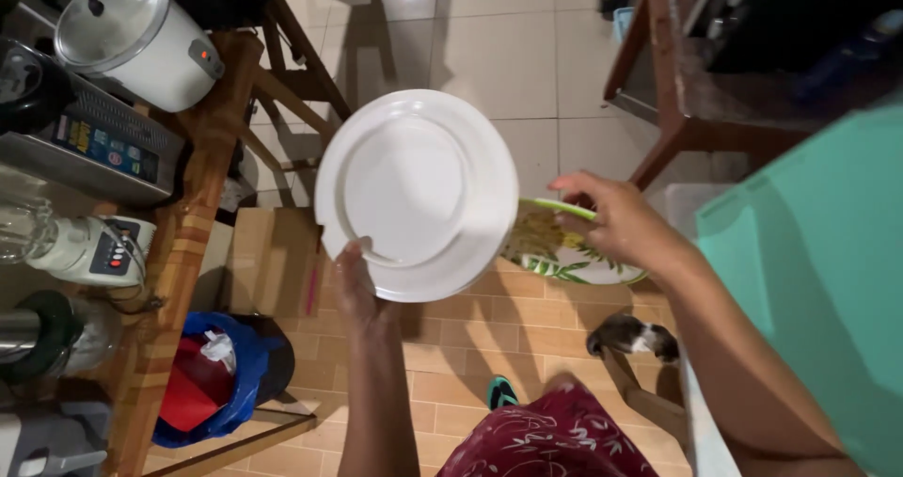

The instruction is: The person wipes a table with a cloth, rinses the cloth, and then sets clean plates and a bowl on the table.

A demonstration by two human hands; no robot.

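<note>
The white plate (417, 193) is held up in front of the person, above the tiled floor (527, 54), its face tilted toward the camera. The left hand (357, 284) holds it by the lower rim, thumb on the front and fingers behind. Partly hidden behind it on the right is a second plate with a green leaf pattern (564, 256); the right hand (616, 221) pinches its green rim, fingers curled closed over the edge. Both plates are thus already lifted and in hand, and neither rests on any surface yet. To the left stands a wooden counter (193, 242) with a white rice cooker (141, 39) and a blender base (89, 249). Below it sits a bin lined with a blue bag (230, 373). A small cat (632, 336) lies on the floor near the person's feet.
</note>
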